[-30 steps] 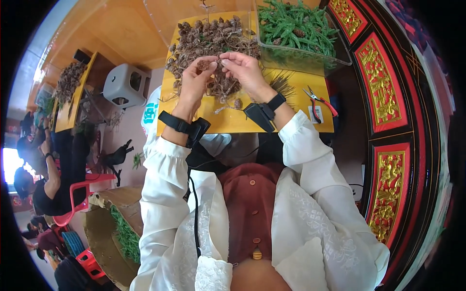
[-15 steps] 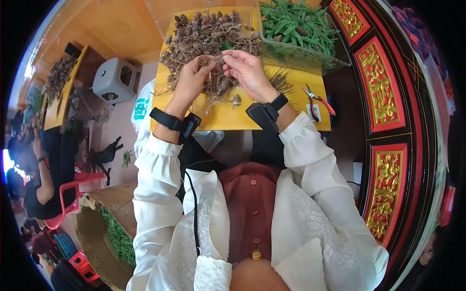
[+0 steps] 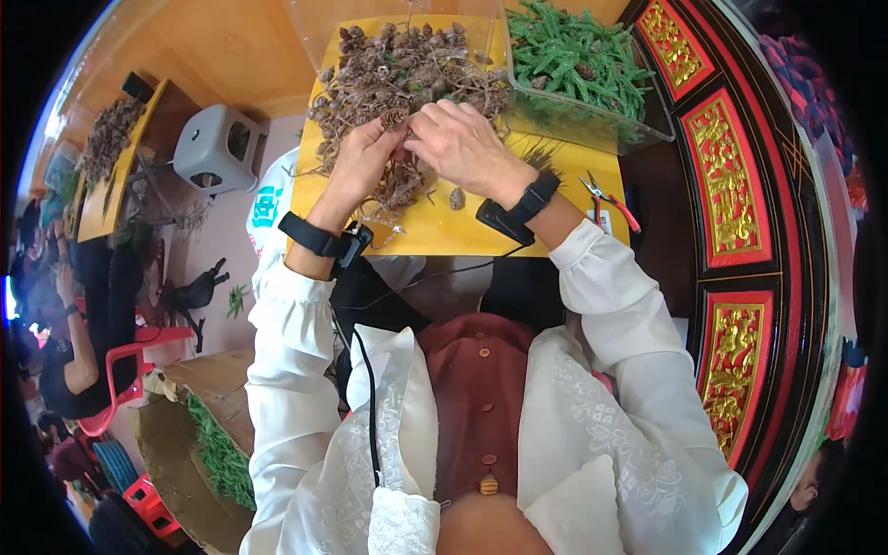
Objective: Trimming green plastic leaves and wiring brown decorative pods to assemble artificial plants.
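A brown pinecone (image 3: pixel 394 118) is pinched in the fingers of my left hand (image 3: pixel 363 159), over the near part of the pile. My right hand (image 3: pixel 467 150) is close against it, with fingers curled together just below the cone; what lies between those fingertips is hidden. Behind both hands spreads a heap of small pinecones (image 3: pixel 407 65) with thin stems on the yellow table (image 3: pixel 573 171). One loose pinecone (image 3: pixel 457 198) lies apart near the table's front edge.
At the back right stands a clear plastic bin (image 3: pixel 578 125) full of green fir sprigs (image 3: pixel 575 55). Red-handled pliers (image 3: pixel 612 202) and dark thin stems (image 3: pixel 541 155) lie to the right. A grey stool (image 3: pixel 218 153) and a cardboard box (image 3: pixel 171 444) are on the left; another person sits beyond.
My right hand has turned over, its back now showing, and its fingers have curled in toward the left hand. The cone in my left hand sits more upright.
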The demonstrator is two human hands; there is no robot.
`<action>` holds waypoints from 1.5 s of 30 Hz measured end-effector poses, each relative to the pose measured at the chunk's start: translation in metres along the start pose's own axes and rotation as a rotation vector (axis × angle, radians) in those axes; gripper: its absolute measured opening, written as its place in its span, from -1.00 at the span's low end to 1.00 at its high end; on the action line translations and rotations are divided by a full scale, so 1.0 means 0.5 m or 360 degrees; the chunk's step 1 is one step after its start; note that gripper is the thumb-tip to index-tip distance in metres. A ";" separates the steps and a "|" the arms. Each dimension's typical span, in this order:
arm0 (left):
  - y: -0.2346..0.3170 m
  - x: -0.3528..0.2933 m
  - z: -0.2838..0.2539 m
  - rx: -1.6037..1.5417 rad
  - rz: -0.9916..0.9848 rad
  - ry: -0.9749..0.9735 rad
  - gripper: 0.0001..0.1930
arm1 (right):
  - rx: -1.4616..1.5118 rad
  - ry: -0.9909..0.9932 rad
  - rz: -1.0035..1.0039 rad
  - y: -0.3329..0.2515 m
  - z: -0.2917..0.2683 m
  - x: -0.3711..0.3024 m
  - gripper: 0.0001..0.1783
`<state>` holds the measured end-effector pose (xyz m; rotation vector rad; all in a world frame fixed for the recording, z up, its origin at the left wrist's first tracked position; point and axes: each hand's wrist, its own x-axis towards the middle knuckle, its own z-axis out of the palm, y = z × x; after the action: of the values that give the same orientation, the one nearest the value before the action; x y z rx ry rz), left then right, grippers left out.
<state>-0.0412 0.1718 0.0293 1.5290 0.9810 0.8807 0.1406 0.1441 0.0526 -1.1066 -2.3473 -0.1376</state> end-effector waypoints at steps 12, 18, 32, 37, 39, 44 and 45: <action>0.000 0.014 -0.024 -0.0409 0.0046 -0.0250 -0.69 | 0.3545 -0.0177 0.0934 0.060 0.021 0.006 -0.75; -0.007 0.009 -0.015 0.0255 0.0038 -0.0105 -0.71 | 0.1903 -0.0273 0.0833 0.032 0.003 0.021 -0.66; 0.034 -0.003 -0.010 0.0839 0.0286 -0.0015 -0.77 | 0.0233 0.0003 -0.0133 0.037 -0.032 0.054 -0.79; 0.050 -0.008 -0.004 0.0882 0.0490 0.0036 -0.81 | -0.0020 -0.0310 -0.0188 0.035 -0.030 0.060 -0.80; 0.059 -0.012 0.000 0.0920 0.0540 0.0054 -0.82 | -0.0020 -0.0313 -0.0197 0.043 -0.030 0.058 -0.81; 0.056 -0.017 -0.013 0.1031 0.0582 -0.0107 -0.85 | 0.1360 -0.0689 0.0241 0.069 -0.016 0.043 -0.79; 0.052 -0.015 -0.016 0.1003 0.0655 -0.0106 -0.85 | 0.1976 -0.0845 0.0588 0.065 -0.013 0.033 -0.78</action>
<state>-0.0481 0.1653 0.0560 2.3424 0.9593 0.8298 0.1587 0.1747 0.0625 -0.8809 -1.8944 1.6568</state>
